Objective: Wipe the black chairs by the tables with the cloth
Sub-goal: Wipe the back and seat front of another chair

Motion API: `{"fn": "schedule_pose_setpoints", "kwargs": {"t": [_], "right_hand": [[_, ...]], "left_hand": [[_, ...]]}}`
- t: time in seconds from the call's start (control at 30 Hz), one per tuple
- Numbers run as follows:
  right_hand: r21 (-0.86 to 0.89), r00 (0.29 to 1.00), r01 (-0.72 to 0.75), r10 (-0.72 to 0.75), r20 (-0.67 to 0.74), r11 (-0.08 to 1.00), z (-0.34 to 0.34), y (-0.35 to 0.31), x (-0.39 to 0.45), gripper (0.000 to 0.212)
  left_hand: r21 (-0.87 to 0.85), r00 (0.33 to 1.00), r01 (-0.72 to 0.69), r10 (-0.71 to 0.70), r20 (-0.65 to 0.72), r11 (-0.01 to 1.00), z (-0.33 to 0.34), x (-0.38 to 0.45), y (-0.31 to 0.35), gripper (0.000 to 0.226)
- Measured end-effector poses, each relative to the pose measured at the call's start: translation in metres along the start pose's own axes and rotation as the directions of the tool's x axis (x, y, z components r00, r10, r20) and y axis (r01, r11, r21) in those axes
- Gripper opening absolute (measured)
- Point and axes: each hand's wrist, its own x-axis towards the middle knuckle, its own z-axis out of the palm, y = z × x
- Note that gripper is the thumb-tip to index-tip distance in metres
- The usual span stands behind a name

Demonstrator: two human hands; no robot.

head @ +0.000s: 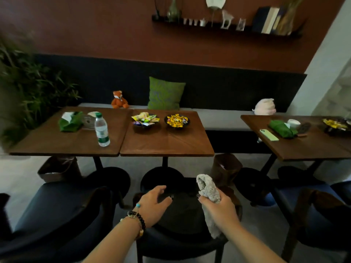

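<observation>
Grey cloth (208, 190), rolled, is gripped in the right hand (218, 207); one end stands above the fingers, the other hangs below the palm. The left hand (154, 204) holds nothing, fingers spread and relaxed, over the middle chair (182, 215); whether the fingertips touch the dark seat cannot be told in the dim view. Beaded bracelets (135, 218) circle the left wrist. A second black chair (57, 211) stands to the left, a third (315, 213) to the right.

Beyond the chairs, two wooden surfaces (163, 143) are butted edge to edge. The left one carries a water bottle (101, 130) upright and a green wrapped bundle (70, 121). The right one carries two dark bowls of wrapped sweets (176, 120), side by side. A separate surface (303, 147) at far right holds a green phone (268, 134) and another green bundle.

On the bench behind sit a fox toy (118, 99), a green cushion (165, 93) and a pink plush (265, 106). A wall shelf (226, 28) holds ornaments and books.
</observation>
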Motion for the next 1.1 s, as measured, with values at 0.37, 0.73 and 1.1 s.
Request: {"fn": "schedule_pose_setpoints", "kwargs": {"t": [0.37,0.73,1.1], "right_hand": [[0.041,0.997,-0.032,0.029,0.069,0.999,0.172,-0.055,-0.063,0.019],[0.016,0.976,-0.179,0.176,0.132,0.984,0.327,-0.051,-0.058,0.015],[-0.151,0.952,-0.105,0.143,0.269,0.983,0.455,-0.001,0.015,0.042]], "left_hand": [[0.069,0.999,-0.040,0.041,-0.008,0.997,-0.140,-0.063,-0.109,0.055],[0.045,0.995,0.096,-0.095,-0.031,0.994,-0.215,-0.046,-0.232,0.053],[-0.099,0.931,0.354,-0.361,-0.058,0.930,-0.193,0.034,-0.348,0.061]]}}
